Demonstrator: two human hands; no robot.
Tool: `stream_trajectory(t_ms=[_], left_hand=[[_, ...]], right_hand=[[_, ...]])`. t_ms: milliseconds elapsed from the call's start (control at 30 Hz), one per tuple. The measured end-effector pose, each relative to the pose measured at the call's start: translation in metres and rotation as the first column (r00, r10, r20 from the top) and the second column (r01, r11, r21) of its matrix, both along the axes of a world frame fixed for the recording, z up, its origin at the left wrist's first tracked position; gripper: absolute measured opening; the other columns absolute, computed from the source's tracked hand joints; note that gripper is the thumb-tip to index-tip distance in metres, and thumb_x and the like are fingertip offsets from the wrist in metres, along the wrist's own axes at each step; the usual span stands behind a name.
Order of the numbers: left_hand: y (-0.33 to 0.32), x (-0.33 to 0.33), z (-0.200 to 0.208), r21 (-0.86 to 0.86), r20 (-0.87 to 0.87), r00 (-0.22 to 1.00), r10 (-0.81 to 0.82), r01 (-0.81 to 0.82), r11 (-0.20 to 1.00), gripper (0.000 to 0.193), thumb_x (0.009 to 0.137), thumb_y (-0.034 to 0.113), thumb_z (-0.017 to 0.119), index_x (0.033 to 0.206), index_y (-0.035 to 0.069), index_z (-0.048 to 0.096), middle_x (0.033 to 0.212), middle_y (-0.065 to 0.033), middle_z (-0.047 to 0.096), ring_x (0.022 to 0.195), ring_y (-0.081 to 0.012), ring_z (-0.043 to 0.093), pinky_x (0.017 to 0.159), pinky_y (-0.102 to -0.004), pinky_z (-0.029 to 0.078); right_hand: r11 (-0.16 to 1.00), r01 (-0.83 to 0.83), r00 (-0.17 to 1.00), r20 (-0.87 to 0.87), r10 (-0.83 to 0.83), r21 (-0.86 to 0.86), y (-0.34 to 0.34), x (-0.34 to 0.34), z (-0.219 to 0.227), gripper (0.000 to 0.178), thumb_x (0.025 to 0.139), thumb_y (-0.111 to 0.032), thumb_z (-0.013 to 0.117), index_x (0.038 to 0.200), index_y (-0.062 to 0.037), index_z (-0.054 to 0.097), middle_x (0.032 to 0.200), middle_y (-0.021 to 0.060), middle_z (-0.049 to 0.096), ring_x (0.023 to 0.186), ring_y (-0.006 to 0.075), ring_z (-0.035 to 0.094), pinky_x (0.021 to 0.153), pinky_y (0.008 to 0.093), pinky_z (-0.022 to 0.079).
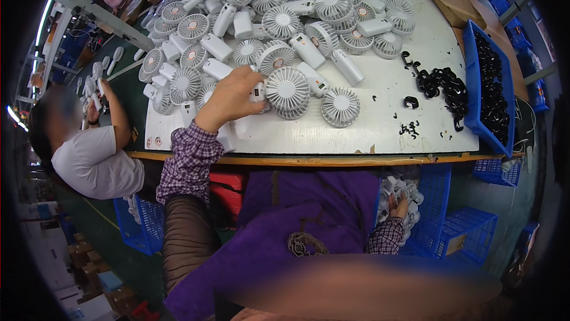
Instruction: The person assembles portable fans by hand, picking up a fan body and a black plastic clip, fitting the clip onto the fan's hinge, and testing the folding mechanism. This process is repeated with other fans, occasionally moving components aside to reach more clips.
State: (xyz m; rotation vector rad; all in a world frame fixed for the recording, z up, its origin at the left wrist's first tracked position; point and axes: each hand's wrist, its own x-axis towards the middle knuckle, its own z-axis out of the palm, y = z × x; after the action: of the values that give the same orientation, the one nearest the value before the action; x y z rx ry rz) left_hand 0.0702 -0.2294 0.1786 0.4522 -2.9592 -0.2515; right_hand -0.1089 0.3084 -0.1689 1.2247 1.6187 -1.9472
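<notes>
My left hand (233,100) is closed around the handle of a white handheld fan (287,88) at the near side of the table; its round grille points up. Another fan (340,107) lies just to the right of it. Beyond the hand, a large heap of similar white fans (280,21) covers the back of the table. Below the table edge on the right, my right hand (399,207) reaches among white plastic parts (411,193) in a blue basket (432,202). Its fingers are curled there, and what they hold is too small to make out.
Loose black clip-like parts (442,86) lie on the white table (380,134) beside a blue tray (472,83) full of them. A co-worker (98,155) sits at the left, handling fans. Further blue crates (469,232) stand on the floor at the right.
</notes>
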Motion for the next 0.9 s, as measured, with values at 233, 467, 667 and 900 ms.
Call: stream_trajectory(t_ms=[233,467,667,900], left_hand=[[0.092,-0.007,-0.008,0.528,-0.332,0.940,0.079,0.116,0.842,0.053,0.072,0.026,0.072,0.115,0.001,0.054,0.098,-0.0202,0.064,0.085,-0.0348,0.064,0.072,-0.0375,0.051],[0.222,-0.046,-0.080,0.602,-0.316,0.922,-0.223,0.377,0.704,0.053,0.070,0.030,0.078,0.107,0.002,0.054,0.089,-0.0151,0.062,0.081,-0.0321,0.063,0.064,-0.0377,0.049],[0.218,-0.036,-0.084,0.902,-0.160,0.985,-0.071,0.175,0.395,0.043,0.074,0.032,0.076,0.101,0.001,0.066,0.086,-0.0120,0.069,0.076,-0.0211,0.067,0.067,-0.0290,0.050],[0.208,-0.037,-0.073,0.888,-0.184,0.983,0.025,0.156,0.433,0.023,0.076,0.021,0.074,0.085,0.000,0.069,0.063,-0.0049,0.065,0.057,-0.0092,0.060,0.054,-0.0248,0.047]], right_hand=[[0.956,-0.275,0.828,-0.530,0.182,-0.101,-0.049,0.011,0.167,0.034,0.093,-0.025,0.056,0.117,-0.0008,0.055,0.097,0.0091,0.062,0.076,0.0161,0.057,0.070,0.0277,0.049],[0.637,-0.534,0.057,-0.728,0.683,0.556,-0.163,0.040,0.315,0.037,0.080,-0.009,0.066,0.114,0.0034,0.057,0.106,0.0142,0.062,0.090,0.0221,0.062,0.081,0.0292,0.048],[0.697,-0.504,0.103,-0.765,0.635,0.511,-0.176,0.042,0.317,0.027,0.078,-0.005,0.068,0.103,0.0018,0.062,0.093,0.0133,0.063,0.083,0.0189,0.062,0.073,0.0273,0.048],[0.532,-0.846,0.357,-0.720,0.595,0.020,-0.184,0.014,0.289,0.026,0.089,-0.011,0.054,0.112,0.0004,0.060,0.102,0.0065,0.062,0.090,0.0139,0.058,0.082,0.0257,0.045]])
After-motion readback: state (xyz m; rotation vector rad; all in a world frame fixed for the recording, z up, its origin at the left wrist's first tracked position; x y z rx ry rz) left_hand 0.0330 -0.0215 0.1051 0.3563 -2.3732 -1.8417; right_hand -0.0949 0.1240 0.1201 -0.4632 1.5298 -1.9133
